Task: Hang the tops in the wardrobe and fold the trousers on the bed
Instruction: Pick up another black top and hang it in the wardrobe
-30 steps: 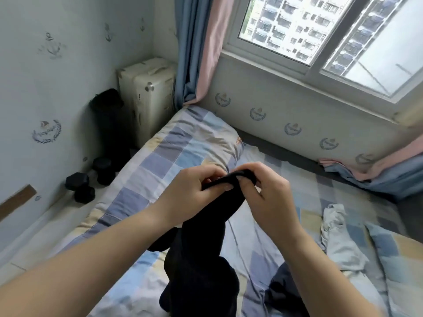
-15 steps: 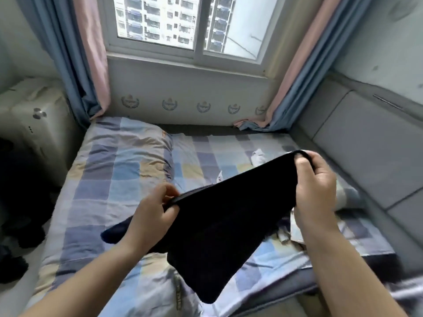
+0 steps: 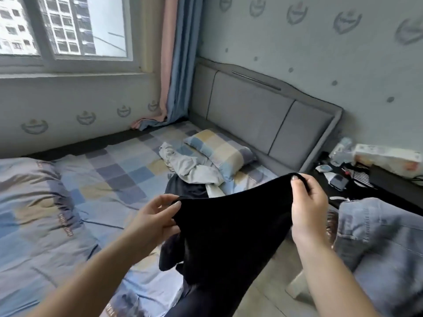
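Note:
A black garment (image 3: pixel 229 236) hangs stretched between my hands above the bed's near edge. My left hand (image 3: pixel 155 218) pinches its top edge at the left, and my right hand (image 3: pixel 307 209) pinches the same edge at the right, held a little higher. The rest of the cloth hangs down toward the floor. On the bed (image 3: pixel 103 175), covered in checked bedding, lie a crumpled light grey garment (image 3: pixel 190 163) and a dark garment (image 3: pixel 185 188) beside the pillow (image 3: pixel 219 149). A pair of blue jeans (image 3: pixel 377 243) lies at the right.
A grey padded headboard (image 3: pixel 263 113) stands behind the pillow. A dark bedside table (image 3: pixel 375 181) at the right holds a phone, a tissue pack and small clutter. The window and blue and pink curtains (image 3: pixel 176 65) are at the back left.
My hands have spread apart and pulled the black garment's top edge wide. The view has swung right from the window end of the room to the headboard and bedside table.

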